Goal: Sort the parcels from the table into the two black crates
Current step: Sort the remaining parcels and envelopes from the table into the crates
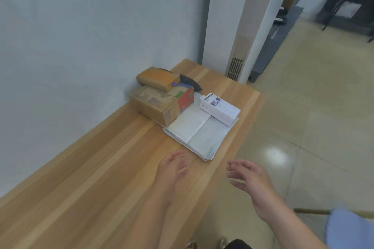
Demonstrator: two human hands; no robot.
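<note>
Looks like an office back room or little mailroom tbh: plain white wall [81, 25], glossy beige floor tiles [303, 127], a long wood-look surface [91, 177] with cardboard boxes [153, 105] and mailers [200, 133] piled at its far end, and dark shelving [283, 25] further back.

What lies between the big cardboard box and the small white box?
In the head view, only the flat pale mailers lie between the big cardboard box and the small white box.

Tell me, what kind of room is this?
Probably an office or parcel room, though I can't be sure. You can see cardboard boxes and grey mailer bags piled on a long wooden table by a white wall, above a shiny tiled floor.
</note>
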